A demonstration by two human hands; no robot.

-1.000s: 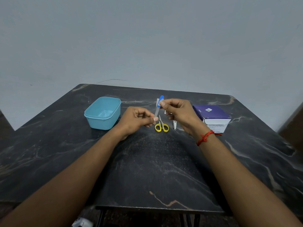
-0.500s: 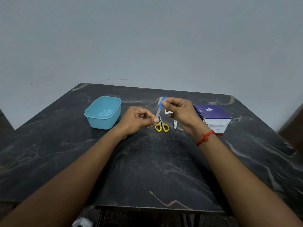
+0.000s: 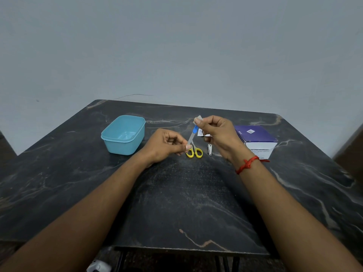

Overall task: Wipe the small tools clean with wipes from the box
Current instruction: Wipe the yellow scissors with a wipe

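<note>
Left hand [image 3: 167,144]: thumb and forefinger pinch the lower end of the nail file [image 3: 191,136], held above the middle of the table [image 3: 176,203]
Right hand [image 3: 220,134]: fingertips pinch a white wipe [image 3: 198,119] just above the file's blue upper end
Scissors [image 3: 194,152]; nail clipper [image 3: 209,149]: flat on the table, between the hands
Box [image 3: 255,135]: near the right edge; tub [image 3: 123,134]: toward the left edge

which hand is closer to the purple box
Right. The right hand is just beside the purple box; the left hand is farther away, on the far side of the yellow scissors.
</note>
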